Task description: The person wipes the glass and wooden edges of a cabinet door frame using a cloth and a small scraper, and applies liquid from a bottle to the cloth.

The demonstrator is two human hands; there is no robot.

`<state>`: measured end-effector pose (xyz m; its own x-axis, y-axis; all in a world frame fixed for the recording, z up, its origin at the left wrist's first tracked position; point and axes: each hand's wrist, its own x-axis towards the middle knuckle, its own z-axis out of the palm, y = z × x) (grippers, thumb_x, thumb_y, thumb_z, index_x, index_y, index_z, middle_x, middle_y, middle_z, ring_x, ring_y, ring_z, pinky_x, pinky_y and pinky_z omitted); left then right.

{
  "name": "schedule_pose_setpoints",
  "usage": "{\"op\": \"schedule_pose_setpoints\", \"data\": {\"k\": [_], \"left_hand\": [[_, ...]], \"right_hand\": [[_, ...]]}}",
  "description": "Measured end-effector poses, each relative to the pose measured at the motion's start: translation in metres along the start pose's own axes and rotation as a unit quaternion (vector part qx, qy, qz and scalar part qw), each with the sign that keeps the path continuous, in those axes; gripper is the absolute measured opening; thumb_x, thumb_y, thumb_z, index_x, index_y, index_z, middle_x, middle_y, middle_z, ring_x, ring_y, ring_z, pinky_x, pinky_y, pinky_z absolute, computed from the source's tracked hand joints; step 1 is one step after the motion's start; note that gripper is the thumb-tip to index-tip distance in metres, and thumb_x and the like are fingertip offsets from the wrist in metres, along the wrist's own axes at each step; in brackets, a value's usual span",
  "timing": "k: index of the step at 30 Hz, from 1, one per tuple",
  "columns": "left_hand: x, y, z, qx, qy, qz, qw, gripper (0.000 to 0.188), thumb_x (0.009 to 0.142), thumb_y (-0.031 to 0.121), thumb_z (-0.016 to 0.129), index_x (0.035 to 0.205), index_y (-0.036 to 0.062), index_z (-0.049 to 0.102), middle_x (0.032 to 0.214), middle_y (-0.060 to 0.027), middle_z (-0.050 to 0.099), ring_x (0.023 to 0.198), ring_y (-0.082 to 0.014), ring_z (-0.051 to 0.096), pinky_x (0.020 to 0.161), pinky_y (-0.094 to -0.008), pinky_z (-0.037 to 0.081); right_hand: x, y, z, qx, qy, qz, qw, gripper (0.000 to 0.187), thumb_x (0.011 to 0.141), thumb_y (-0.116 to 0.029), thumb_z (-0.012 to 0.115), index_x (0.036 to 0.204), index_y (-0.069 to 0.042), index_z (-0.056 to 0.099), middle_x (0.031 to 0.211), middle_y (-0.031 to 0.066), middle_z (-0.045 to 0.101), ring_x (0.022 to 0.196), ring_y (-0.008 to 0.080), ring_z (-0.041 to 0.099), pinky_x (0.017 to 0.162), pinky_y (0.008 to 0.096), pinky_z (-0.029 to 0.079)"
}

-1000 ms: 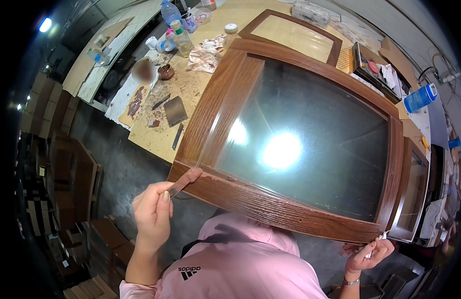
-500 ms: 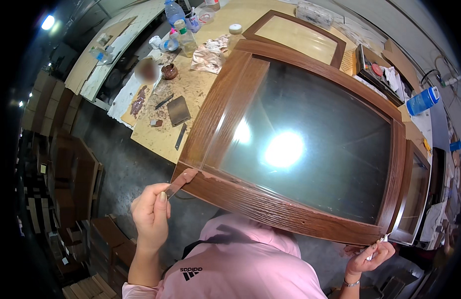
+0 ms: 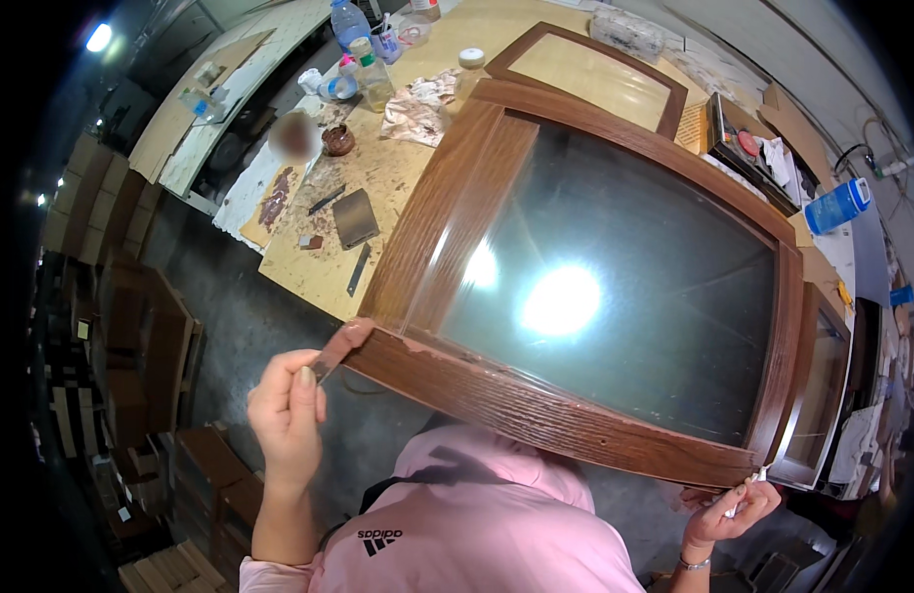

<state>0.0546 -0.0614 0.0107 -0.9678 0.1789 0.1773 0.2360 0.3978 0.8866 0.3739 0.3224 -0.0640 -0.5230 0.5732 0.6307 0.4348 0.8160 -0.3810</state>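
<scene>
Left hand (image 3: 287,407): thumb and fingers clamped on a paste-smeared knife (image 3: 341,347), blade at the near left corner of the frame (image 3: 536,417). Right hand (image 3: 726,512): fingers closed on a white rag (image 3: 760,475) at the near right corner. Frame overhangs the bench (image 3: 304,280).

Round item (image 3: 293,136) beside brown jar (image 3: 337,140) — blurred; white scrap (image 3: 761,474) — partly hidden in right hand (image 3: 731,511).

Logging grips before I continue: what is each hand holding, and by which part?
The left hand pinches the paste-smeared strip by its near end. The right hand holds a white scrap; which part, I cannot tell.
</scene>
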Motion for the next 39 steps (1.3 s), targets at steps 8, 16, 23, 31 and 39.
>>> {"op": "schedule_pose_setpoints", "data": {"k": [8,16,23,31,39], "left_hand": [[0.009,-0.022,-0.012,-0.212,0.082,-0.111,0.968,0.02,0.11,0.019,0.048,0.105,0.0019,0.056,0.065,0.0018,0.049,0.056,-0.005,0.039,0.055,-0.0208,0.03],[0.076,-0.146,-0.058,-0.35,0.153,-0.219,0.898,0.017,0.108,0.018,0.048,0.105,0.0061,0.06,0.079,-0.0008,0.059,0.068,-0.0095,0.053,0.064,-0.0248,0.043],[0.198,-0.303,-0.117,-0.178,0.232,-0.268,0.918,0.014,0.103,0.013,0.057,0.098,0.004,0.067,0.081,0.0002,0.063,0.071,-0.0087,0.055,0.067,-0.0256,0.045],[0.3,-0.397,-0.1,0.166,0.181,-0.242,0.939,0.028,0.096,0.02,0.066,0.102,-0.0058,0.075,0.087,-0.0122,0.075,0.082,-0.021,0.069,0.075,-0.0397,0.053],[0.318,-0.353,-0.06,-0.165,-0.019,-0.053,0.985,0.025,0.106,0.01,0.058,0.127,0.0005,0.067,0.107,-0.0025,0.067,0.095,-0.0075,0.06,0.086,-0.0227,0.048]], "right_hand": [[0.007,-0.011,0.0,-0.008,0.003,-0.005,1.0,0.004,0.097,-0.002,0.048,0.096,0.001,0.051,0.102,0.0117,0.042,0.095,0.0255,0.044,0.083,0.0364,0.038],[0.011,-0.013,0.006,-0.026,0.016,0.004,1.0,0.007,0.1,-0.002,0.048,0.095,0.001,0.047,0.098,0.0106,0.039,0.09,0.0252,0.044,0.081,0.0353,0.039],[0.02,-0.041,0.016,-0.176,0.07,0.001,0.982,0.024,0.095,-0.019,0.058,0.086,0.003,0.058,0.087,0.0221,0.053,0.089,0.0417,0.048,0.084,0.052,0.039],[-0.004,-0.03,-0.009,-0.236,0.07,0.106,0.963,0.004,0.09,0.004,0.053,0.094,0.005,0.055,0.089,0.0165,0.05,0.086,0.0319,0.051,0.084,0.0408,0.046],[0.0,-0.129,0.024,-0.14,0.096,0.181,0.969,0.005,0.09,0.001,0.06,0.086,0.003,0.059,0.084,0.0128,0.055,0.078,0.0272,0.056,0.074,0.0366,0.046]]}}
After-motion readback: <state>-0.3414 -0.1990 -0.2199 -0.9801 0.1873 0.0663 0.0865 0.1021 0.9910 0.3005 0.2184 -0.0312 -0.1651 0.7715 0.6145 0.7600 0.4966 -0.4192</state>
